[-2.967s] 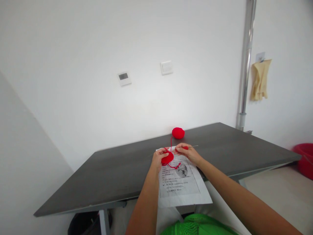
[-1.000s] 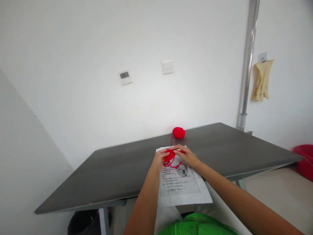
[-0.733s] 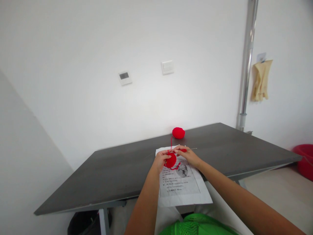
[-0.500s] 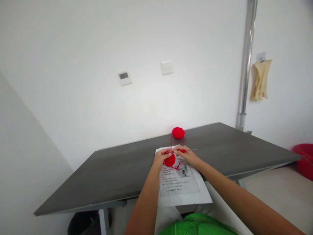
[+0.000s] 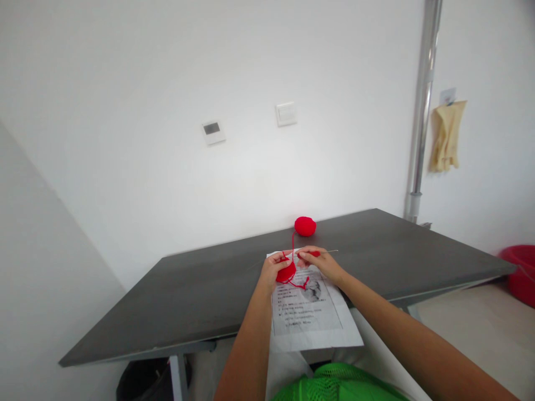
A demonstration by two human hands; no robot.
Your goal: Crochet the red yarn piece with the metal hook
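Observation:
My left hand (image 5: 274, 269) pinches a small red crocheted piece (image 5: 286, 272) by its upper edge, above a printed sheet. In my right hand (image 5: 316, 259) is a thin crochet hook (image 5: 332, 251) with a red grip, its metal end pointing right; the tip by the stitches is too small to make out. Yarn runs from the piece up to a red yarn ball (image 5: 305, 226) near the table's back edge. A loose red tail (image 5: 306, 284) hangs below the piece, over the paper (image 5: 317, 334).
The dark table (image 5: 200, 301) meets the white wall at the back. A red bucket (image 5: 520, 267) stands on the floor at the right, and a black bin (image 5: 142, 381) below the table at left. Pale yellow gloves (image 5: 448, 136) hang beside a metal pipe (image 5: 423, 111).
My right hand has drawn slightly away from my left, with the hook. The crocheted piece has tilted and shifted a little left, and now shows less of its round face.

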